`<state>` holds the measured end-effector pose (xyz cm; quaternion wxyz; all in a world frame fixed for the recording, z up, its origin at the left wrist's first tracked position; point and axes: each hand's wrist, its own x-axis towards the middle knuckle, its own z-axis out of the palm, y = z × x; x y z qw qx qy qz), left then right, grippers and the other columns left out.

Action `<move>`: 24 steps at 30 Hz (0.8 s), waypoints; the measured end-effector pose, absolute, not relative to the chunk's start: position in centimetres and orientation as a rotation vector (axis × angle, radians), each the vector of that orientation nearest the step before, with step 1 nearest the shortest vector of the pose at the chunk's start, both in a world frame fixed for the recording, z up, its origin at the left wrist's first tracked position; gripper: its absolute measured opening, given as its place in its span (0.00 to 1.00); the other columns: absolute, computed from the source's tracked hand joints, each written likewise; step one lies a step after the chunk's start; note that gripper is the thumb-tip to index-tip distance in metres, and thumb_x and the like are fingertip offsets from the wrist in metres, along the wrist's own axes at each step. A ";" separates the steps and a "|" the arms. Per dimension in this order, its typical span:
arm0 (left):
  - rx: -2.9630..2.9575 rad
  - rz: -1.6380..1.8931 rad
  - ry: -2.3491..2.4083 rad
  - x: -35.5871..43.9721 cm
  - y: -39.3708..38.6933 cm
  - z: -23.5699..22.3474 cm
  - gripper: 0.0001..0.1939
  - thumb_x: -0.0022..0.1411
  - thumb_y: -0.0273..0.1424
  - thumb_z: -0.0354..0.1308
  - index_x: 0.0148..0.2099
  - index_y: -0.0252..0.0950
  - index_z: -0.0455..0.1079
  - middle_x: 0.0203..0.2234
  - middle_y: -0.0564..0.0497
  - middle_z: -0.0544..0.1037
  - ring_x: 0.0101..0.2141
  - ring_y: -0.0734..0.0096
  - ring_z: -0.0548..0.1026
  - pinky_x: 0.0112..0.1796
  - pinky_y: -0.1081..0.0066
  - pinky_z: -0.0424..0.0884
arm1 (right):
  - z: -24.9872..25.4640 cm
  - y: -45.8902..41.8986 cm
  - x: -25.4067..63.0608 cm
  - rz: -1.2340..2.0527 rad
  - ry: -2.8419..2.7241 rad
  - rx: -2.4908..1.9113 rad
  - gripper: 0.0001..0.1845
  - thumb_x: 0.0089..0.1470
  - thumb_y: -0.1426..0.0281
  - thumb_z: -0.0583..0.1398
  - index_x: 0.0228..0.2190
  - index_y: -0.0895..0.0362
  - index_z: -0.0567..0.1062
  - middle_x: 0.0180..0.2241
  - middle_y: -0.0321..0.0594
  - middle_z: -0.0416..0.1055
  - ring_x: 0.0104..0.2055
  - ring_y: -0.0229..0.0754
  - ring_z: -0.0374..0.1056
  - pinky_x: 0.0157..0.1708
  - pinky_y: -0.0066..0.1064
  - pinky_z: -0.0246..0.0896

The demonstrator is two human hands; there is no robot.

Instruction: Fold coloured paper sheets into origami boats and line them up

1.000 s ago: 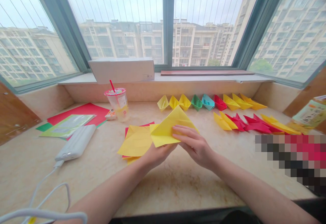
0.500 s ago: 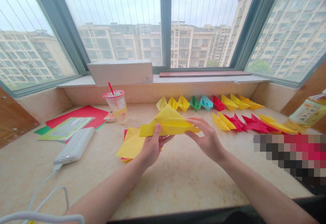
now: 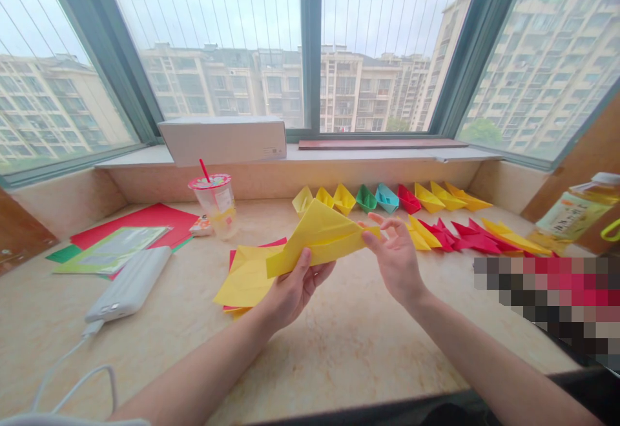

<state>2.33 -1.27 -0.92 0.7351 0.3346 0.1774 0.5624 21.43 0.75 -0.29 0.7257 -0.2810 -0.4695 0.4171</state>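
A yellow folded sheet of paper is held in the air above the counter, with a peaked top and a flap folded up along its lower edge. My left hand grips its lower left part, thumb in front and fingers behind. At the right-hand corner, the thumb and fingertips of my right hand close around the paper, the other fingers loosely curled. Beneath and to the left lies a stack of yellow and red paper, partly covered by my left hand and the folded sheet.
Folded paper boats in several colours line the back. Red and yellow folded pieces lie at right, near a bottle. To the left are a lidded cup, a white power bank with a cable, and red sheets.
The folded sheet has turned from a nearly flat hold to a tilted, front-facing one. My right hand moved from its middle out to the right corner; my left thumb came round to the front.
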 end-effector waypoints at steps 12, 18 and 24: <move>0.629 1.298 0.426 2.7 -1.2 -0.7 0.24 0.65 0.32 0.60 0.62 0.38 0.62 0.52 0.45 0.77 0.53 0.63 0.75 0.59 0.60 0.66 | -0.9 0.8 21.4 0.692 -1.159 -0.698 0.10 0.52 0.65 0.67 0.36 0.53 0.75 0.57 0.44 0.62 0.53 0.50 0.70 0.48 0.45 0.72; 0.643 1.379 0.431 2.7 -1.3 -0.6 0.30 0.61 0.33 0.64 0.63 0.41 0.61 0.54 0.46 0.76 0.54 0.61 0.74 0.59 0.58 0.66 | -1.0 0.6 21.6 0.642 -1.318 -0.756 0.15 0.54 0.61 0.66 0.44 0.49 0.79 0.58 0.45 0.63 0.62 0.51 0.60 0.50 0.43 0.70; 0.761 1.378 0.378 2.4 -0.9 -1.3 0.33 0.60 0.37 0.65 0.65 0.45 0.59 0.55 0.48 0.75 0.56 0.58 0.72 0.60 0.56 0.64 | -1.2 1.0 22.1 0.853 -1.347 -0.770 0.16 0.57 0.55 0.61 0.37 0.54 0.79 0.38 0.42 0.76 0.39 0.44 0.72 0.35 0.37 0.73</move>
